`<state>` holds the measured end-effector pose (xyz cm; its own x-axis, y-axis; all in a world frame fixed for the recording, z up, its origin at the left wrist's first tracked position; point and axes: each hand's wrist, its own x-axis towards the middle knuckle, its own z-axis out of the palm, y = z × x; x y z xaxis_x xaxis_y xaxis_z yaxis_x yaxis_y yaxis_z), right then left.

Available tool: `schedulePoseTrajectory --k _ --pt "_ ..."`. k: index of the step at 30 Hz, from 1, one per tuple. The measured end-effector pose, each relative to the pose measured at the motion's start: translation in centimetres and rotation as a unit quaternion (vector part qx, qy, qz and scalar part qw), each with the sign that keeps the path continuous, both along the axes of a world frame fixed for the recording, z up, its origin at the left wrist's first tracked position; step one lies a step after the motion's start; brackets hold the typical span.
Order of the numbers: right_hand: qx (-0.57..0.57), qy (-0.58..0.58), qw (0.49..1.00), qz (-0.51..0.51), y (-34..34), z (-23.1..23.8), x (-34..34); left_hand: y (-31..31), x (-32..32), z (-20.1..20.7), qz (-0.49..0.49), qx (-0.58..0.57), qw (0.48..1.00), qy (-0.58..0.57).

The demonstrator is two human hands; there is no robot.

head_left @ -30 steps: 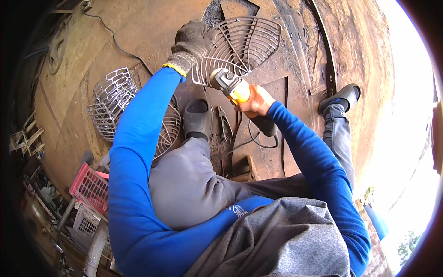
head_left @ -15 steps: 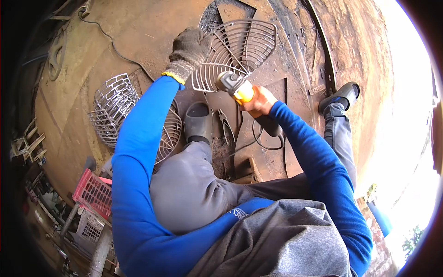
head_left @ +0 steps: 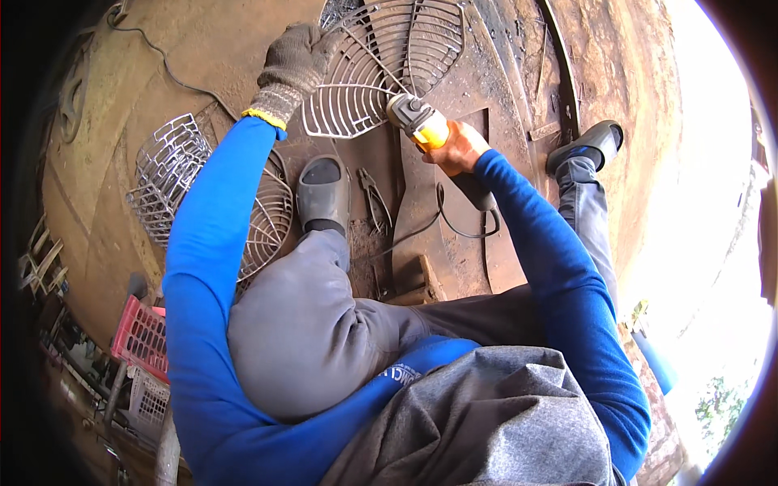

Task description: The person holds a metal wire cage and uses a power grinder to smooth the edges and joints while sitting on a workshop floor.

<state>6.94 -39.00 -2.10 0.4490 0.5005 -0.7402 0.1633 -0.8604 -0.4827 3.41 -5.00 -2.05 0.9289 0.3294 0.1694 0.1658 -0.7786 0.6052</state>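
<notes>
Closely, grinder (head_left: 431,131) beside grille (head_left: 381,66) (near edge)

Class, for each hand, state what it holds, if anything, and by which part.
The bare right hand grips the angle grinder around its yellow body. The gloved left hand holds the wire grille by its left edge.

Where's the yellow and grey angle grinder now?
In the head view's upper middle, the grinder is in the bare right hand, its front beside the curved metal wire grille.
</notes>
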Motion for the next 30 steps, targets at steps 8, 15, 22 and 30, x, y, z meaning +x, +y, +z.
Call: schedulePoseTrajectory --k 8,15,22,30 --pt "0.014 0.008 1.0 -0.021 -0.4 -2.1 -1.7 -0.1 0.3 0.0 0.005 -0.038 0.998 0.054" --pt "0.046 0.024 0.998 -0.027 -0.7 -2.4 -1.6 0.2 0.1 -0.6 -0.008 -0.063 0.997 0.033" --pt "0.034 0.038 0.999 -0.01 -0.1 -1.1 -1.8 0.1 0.0 -0.6 -0.005 -0.02 0.999 0.032" --pt "0.018 -0.004 1.0 -0.018 -0.6 -2.1 -1.6 0.3 -0.2 -0.5 -0.013 0.0 1.0 0.01"
